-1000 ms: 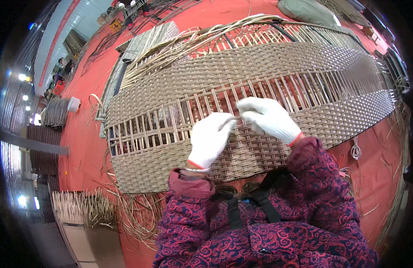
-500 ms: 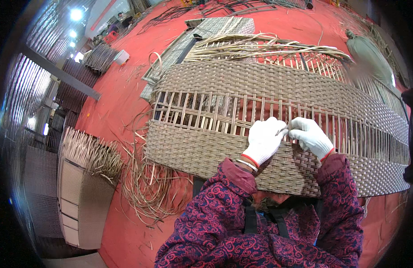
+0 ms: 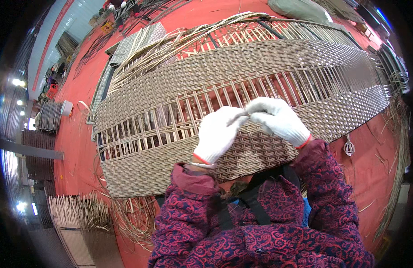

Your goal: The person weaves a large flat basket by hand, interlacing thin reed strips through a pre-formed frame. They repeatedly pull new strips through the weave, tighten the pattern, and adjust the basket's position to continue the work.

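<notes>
A large brown woven wicker panel point(image 3: 148, 167) lies in front of me, with tight weave along its near and far bands. Between them runs an open band of bare strands point(image 3: 164, 123). Both my hands wear white knit gloves with red cuffs. My left hand point(image 3: 219, 134) is closed over the near edge of that open band, thumb and fingers pressed together. Just right of it my right hand point(image 3: 276, 117) makes a pinch, its fingertips meeting the left ones. Whatever lies between the fingertips is hidden or too thin to make out.
Long loose strands point(image 3: 144, 62) lie across the panel's far side. Tangled strands point(image 3: 132, 219) cover the red floor at lower left, beside another woven piece point(image 3: 79, 241). A grey-green sack point(image 3: 300, 10) lies beyond the panel. A white bundle of cord point(image 3: 348, 147) hangs at the near right edge.
The view has turned to the right, so the panel appears farther left and slanted. My hands stay together at the open band's near edge, fingers still pinched.
</notes>
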`<action>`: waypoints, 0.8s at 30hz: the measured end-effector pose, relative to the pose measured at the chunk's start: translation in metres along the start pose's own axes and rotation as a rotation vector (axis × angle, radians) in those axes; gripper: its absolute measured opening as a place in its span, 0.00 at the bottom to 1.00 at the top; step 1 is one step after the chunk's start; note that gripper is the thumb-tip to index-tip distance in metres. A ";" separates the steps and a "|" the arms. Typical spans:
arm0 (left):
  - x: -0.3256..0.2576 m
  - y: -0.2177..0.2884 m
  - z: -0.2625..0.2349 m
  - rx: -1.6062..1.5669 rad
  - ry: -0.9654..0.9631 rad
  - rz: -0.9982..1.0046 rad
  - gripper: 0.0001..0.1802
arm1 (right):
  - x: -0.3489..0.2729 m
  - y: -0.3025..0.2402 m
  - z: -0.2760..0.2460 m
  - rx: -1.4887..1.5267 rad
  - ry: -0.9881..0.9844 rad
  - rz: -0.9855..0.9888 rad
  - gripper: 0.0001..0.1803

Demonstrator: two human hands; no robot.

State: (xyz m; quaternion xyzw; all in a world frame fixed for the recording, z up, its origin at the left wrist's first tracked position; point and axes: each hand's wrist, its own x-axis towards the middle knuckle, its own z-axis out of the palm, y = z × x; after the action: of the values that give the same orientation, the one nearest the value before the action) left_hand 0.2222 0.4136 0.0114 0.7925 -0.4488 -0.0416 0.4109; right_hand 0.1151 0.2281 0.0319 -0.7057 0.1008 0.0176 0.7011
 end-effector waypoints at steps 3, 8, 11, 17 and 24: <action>-0.007 -0.006 -0.019 0.159 0.130 -0.284 0.10 | 0.029 0.006 0.013 -0.304 0.076 0.025 0.27; -0.009 -0.028 -0.011 0.596 0.012 -0.074 0.08 | 0.076 0.006 0.027 -0.751 -0.138 0.089 0.28; 0.000 -0.039 0.002 0.432 0.024 -0.107 0.09 | 0.087 0.011 0.021 -0.718 -0.233 0.178 0.23; -0.007 -0.046 0.011 0.295 0.172 -0.105 0.09 | 0.066 0.016 0.008 -0.180 -0.115 0.114 0.11; 0.009 -0.005 0.028 0.264 0.225 0.165 0.09 | -0.021 -0.006 -0.048 -0.159 0.195 0.092 0.03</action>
State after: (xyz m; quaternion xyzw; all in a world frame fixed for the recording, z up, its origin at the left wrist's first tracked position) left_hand 0.2183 0.3911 -0.0076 0.7997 -0.4649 0.1402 0.3531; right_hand 0.0901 0.1828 0.0419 -0.7520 0.1990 -0.0113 0.6283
